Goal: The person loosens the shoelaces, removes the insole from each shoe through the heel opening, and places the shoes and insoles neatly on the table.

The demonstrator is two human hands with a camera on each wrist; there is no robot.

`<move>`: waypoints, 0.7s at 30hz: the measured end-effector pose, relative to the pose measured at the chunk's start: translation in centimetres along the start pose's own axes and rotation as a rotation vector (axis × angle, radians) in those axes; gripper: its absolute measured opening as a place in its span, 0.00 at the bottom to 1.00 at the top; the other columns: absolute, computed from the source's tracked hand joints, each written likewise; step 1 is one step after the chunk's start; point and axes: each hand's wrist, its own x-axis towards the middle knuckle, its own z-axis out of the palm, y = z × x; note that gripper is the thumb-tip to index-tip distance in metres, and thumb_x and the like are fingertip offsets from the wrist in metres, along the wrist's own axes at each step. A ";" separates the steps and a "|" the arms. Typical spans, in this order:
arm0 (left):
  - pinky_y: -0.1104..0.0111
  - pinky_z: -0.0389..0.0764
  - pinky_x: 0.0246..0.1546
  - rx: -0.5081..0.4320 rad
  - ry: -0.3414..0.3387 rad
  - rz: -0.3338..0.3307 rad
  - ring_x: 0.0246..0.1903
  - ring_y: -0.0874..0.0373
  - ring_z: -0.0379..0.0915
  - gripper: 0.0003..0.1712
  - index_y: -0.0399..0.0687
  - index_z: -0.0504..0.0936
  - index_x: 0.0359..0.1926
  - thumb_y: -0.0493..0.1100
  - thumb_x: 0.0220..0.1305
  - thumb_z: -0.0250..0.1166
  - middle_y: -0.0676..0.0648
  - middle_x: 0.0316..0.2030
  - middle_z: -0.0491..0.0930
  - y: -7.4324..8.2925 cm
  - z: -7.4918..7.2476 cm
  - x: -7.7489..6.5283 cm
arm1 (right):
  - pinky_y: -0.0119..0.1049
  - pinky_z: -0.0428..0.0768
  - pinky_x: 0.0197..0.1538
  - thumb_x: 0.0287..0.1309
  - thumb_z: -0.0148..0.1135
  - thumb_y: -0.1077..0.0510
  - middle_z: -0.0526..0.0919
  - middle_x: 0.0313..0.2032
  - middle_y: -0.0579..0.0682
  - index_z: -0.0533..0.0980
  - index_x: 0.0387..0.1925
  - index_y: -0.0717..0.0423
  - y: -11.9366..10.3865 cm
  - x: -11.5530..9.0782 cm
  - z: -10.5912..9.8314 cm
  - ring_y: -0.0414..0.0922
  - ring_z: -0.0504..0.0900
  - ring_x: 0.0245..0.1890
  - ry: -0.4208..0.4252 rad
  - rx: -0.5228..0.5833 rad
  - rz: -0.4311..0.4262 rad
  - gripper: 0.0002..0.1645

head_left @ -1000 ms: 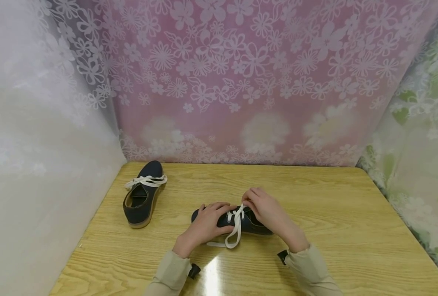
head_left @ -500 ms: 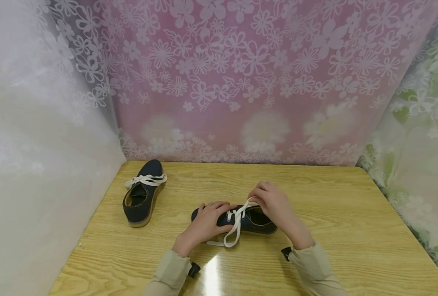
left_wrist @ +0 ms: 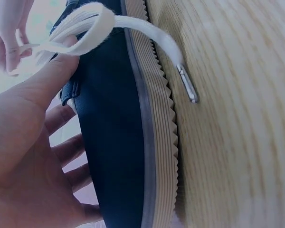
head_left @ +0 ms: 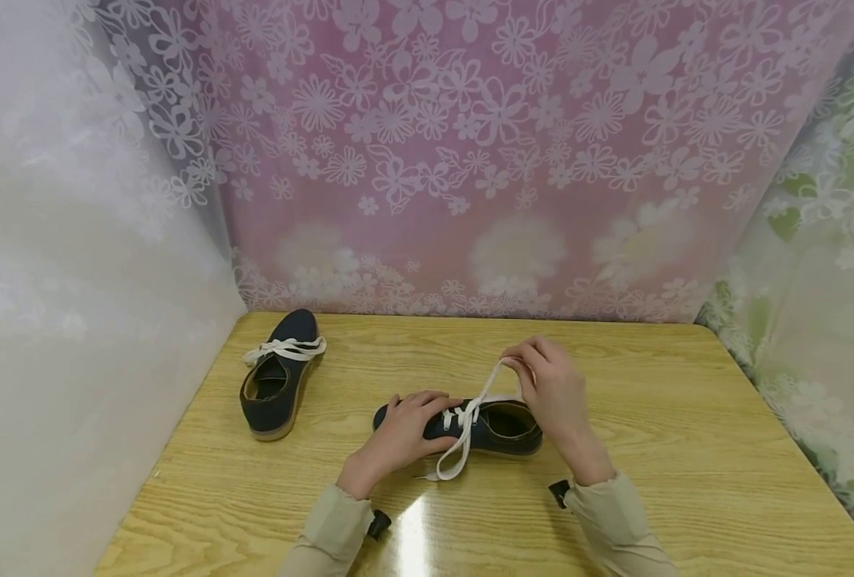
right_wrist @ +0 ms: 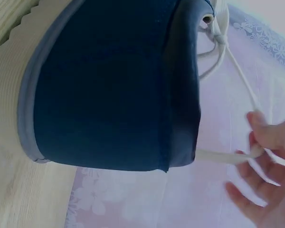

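A dark navy shoe point(head_left: 502, 443) with white laces lies sideways at the table's front middle, its toe to the left. My left hand point(head_left: 401, 437) holds it over the toe, thumb on the near side and fingers across the far side. Above the shoe opening, my right hand point(head_left: 557, 393) pinches a white shoelace point(head_left: 491, 378), drawn up taut from the knot. In the right wrist view, the lace point(right_wrist: 241, 73) passes through thumb and fingers and trails back behind the shoe. A lace loop point(left_wrist: 102, 28) hangs over the near side, its metal-tipped end on the wood.
A matching navy shoe point(head_left: 271, 413) stands at the table's left, toe pointing back, with its white lace point(head_left: 290, 351) tied. The wooden table point(head_left: 686, 449) is bounded by flowered curtains point(head_left: 427, 176) at the back and sides.
My right hand has moved up and to the right, drawing the shoelace away from the knot and uncovering the shoe opening. The left hand has stayed on the toe.
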 end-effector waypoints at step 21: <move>0.32 0.57 0.67 -0.005 -0.012 0.002 0.69 0.44 0.64 0.35 0.58 0.72 0.72 0.58 0.67 0.67 0.46 0.70 0.69 0.0 -0.1 -0.1 | 0.42 0.83 0.46 0.61 0.72 0.57 0.87 0.41 0.45 0.85 0.40 0.47 -0.5 -0.6 0.7 0.46 0.82 0.45 -0.493 0.112 -0.093 0.06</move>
